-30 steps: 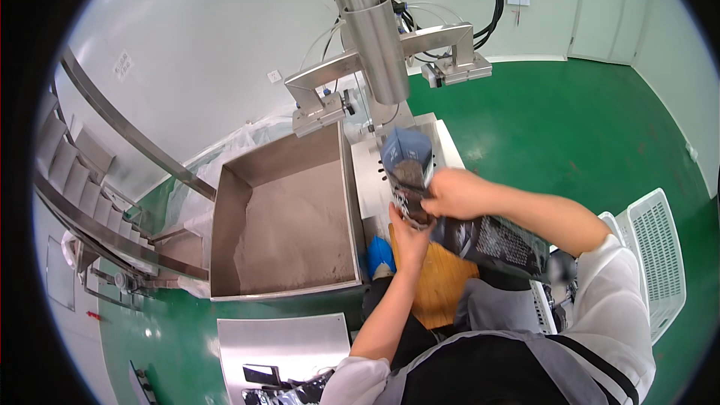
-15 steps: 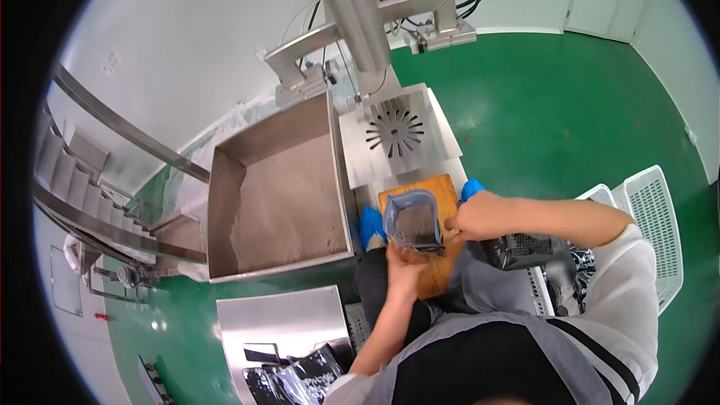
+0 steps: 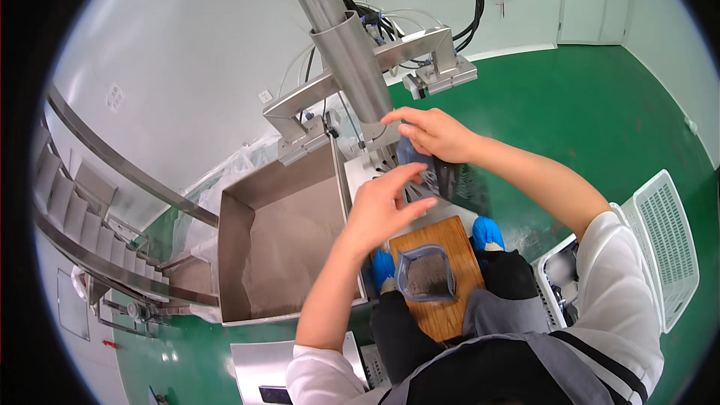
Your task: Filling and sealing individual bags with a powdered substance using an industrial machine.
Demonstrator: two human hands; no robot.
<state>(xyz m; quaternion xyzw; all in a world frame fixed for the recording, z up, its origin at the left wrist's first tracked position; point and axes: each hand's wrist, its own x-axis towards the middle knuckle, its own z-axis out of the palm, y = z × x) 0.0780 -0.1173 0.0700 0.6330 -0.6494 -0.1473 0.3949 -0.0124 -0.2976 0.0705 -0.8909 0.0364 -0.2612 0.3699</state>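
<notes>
Both my hands are raised by the lower end of a steel filling tube (image 3: 352, 67). My left hand (image 3: 382, 206) has its thumb and fingers spread apart, close to a dark see-through plastic bag (image 3: 448, 180). Over that bag is my right hand (image 3: 439, 135), its index finger stretched toward the tube; the bag's upper part goes under this hand, and the gripping fingers are partly hidden. Below them, an open grey pouch (image 3: 427, 274) of brownish-grey powder stands on a wooden board (image 3: 466, 255) between my knees, touched by neither hand.
A deep steel bin (image 3: 296, 247) of the same powder stands at the left, beside a metal staircase (image 3: 82, 202). White perforated baskets (image 3: 660, 244) are at my right. A steel table (image 3: 251, 364) is at lower left. Blue shoe covers (image 3: 487, 232) flank the board.
Both hands have left the powder-filled pouch and risen to the tube. The dark bag has moved from my right side up to between my hands. The view has tilted up.
</notes>
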